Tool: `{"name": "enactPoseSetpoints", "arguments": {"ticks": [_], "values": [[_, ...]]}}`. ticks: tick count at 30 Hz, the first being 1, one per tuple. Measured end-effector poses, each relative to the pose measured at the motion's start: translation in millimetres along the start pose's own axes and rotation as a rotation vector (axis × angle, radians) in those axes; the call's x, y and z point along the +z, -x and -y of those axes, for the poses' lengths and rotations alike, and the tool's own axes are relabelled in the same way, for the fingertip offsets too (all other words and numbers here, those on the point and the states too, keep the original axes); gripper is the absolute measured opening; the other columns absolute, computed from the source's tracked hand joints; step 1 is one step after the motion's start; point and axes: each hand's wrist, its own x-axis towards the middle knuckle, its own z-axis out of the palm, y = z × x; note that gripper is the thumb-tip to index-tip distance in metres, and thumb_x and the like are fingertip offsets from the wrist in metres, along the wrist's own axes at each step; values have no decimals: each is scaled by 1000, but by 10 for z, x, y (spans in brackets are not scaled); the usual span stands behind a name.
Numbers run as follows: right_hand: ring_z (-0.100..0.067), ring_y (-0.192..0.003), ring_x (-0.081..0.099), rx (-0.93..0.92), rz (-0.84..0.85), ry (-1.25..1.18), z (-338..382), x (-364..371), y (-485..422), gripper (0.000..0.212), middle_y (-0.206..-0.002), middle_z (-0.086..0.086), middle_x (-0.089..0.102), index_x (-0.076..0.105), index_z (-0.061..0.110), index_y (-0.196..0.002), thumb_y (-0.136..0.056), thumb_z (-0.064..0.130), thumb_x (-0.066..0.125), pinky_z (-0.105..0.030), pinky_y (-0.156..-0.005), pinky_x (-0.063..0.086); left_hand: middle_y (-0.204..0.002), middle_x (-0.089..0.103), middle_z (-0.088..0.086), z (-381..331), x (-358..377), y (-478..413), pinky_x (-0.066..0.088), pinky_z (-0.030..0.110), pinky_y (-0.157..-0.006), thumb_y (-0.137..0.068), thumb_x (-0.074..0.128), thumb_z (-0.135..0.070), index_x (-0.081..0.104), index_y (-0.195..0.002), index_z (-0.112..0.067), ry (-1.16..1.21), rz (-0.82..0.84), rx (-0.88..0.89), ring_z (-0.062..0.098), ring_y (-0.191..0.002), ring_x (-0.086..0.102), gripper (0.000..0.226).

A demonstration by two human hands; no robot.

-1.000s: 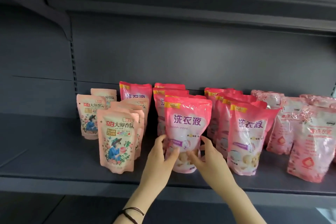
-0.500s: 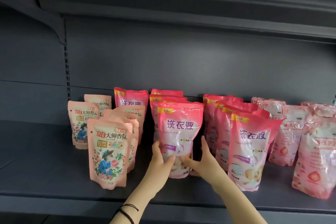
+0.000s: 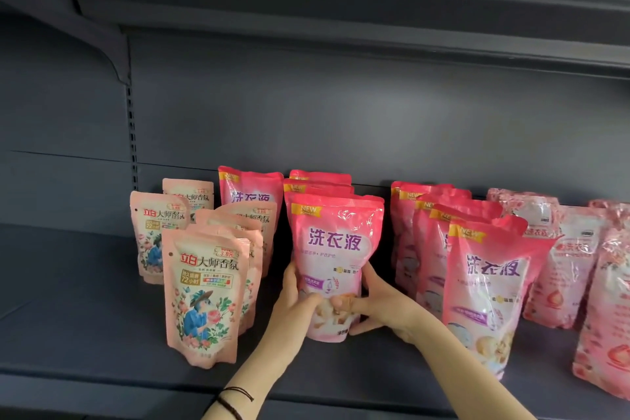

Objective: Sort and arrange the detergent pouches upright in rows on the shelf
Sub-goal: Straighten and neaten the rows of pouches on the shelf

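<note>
On mid pink pouch (image 3: 335, 259), toward shelf front: yellow tag "NEW" top left, big purple "洗衣液" below; smaller print unreadable. On front-right pink pouch (image 3: 487, 290): same "NEW" + "洗衣液". On rear pink pouch (image 3: 250, 191) by back wall: "NEW", and "洗衣液" w/ lower half hidden. On front peach pouch (image 3: 204, 293), nr front edge, left: red "立白", dark "大师香氛", price tag "3.8元", box w/ "72小时". On rear peach pouch (image 3: 156, 232): "立白 大师香氛", "3.8元". Pale pink pouches (image 3: 566, 259) at right end: print too blurred to read.

Bright pink pouches (image 3: 335, 249): glossy crinkled plastic film. Peach pouches (image 3: 203, 297): smoother, satin plastic. Shelf (image 3: 85, 283): matt dark grey painted metal.
</note>
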Motion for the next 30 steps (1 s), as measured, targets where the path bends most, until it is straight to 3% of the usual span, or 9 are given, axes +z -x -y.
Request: {"name": "enactPoseSetpoints", "arguments": {"ticks": [4,7,11,13,15,17,21,24,30], "values": [[-15,-109,66,-9,20,-1,28,42,-44,102,-122,9,66,18,47,-145,-70,32,85,-42,-79,60,-137,43,-13,16,-29,34,43,0,-66,-93,51,-5,18,-148,-36,-2,-37,33,-4,-111,45,71],[-16,-113,62,-42,2,4,44,99,-17,102,-129,9,60,14,49,-146,-72,34,83,-41,-81,59,-142,27,-21,27,-36,75,38,-1,-77,-93,51,-6,2,-146,-45,2,-69,103,-6,-122,34,82],[-22,-130,48,-175,-138,27,-34,212,103,117,-148,17,31,-8,57,-143,-71,37,82,-43,-96,53,-140,10,-45,48,-32,130,33,6,-96,-93,54,-4,0,-134,-69,-71,-76,268,-27,-127,20,94],[-22,-138,39,-249,-180,33,-76,263,159,118,-141,28,23,-15,65,-133,-75,30,81,-47,-107,43,-142,8,-46,55,-21,139,35,14,-103,-92,55,-2,3,-135,-70,-119,-54,297,-22,-133,16,95],[-19,-135,44,-310,-181,23,-78,280,185,115,-134,39,20,-16,71,-123,-79,21,79,-44,-106,44,-147,9,-40,61,-18,138,34,25,-110,-92,54,-2,5,-137,-68,-139,-48,308,-16,-137,15,94],[-20,-134,45,-323,-173,11,-63,268,179,115,-140,36,21,-17,69,-125,-81,16,76,-46,-105,45,-146,10,-41,63,-24,133,32,29,-113,-93,55,-3,6,-137,-68,-144,-42,312,-16,-137,16,93],[-16,-130,49,-343,-145,7,-35,245,130,109,-139,36,34,-4,70,-131,-81,17,77,-46,-101,49,-141,8,-50,40,-29,126,35,19,-107,-93,56,-4,2,-137,-68,-145,-23,327,-19,-134,19,95],[-13,-123,56,-314,-128,32,-25,224,81,99,-138,23,48,10,64,-137,-78,22,78,-41,-95,54,-130,9,-61,25,-43,118,38,5,-95,-93,57,-4,-3,-133,-72,-157,-19,329,-28,-126,23,99],[-9,-111,63,-250,-73,66,55,194,13,91,-126,12,61,18,48,-142,-79,18,77,-33,-90,56,-122,12,-64,59,-39,82,41,4,-87,-92,56,-4,-5,-135,-67,-164,-47,297,-33,-118,26,98]]}}
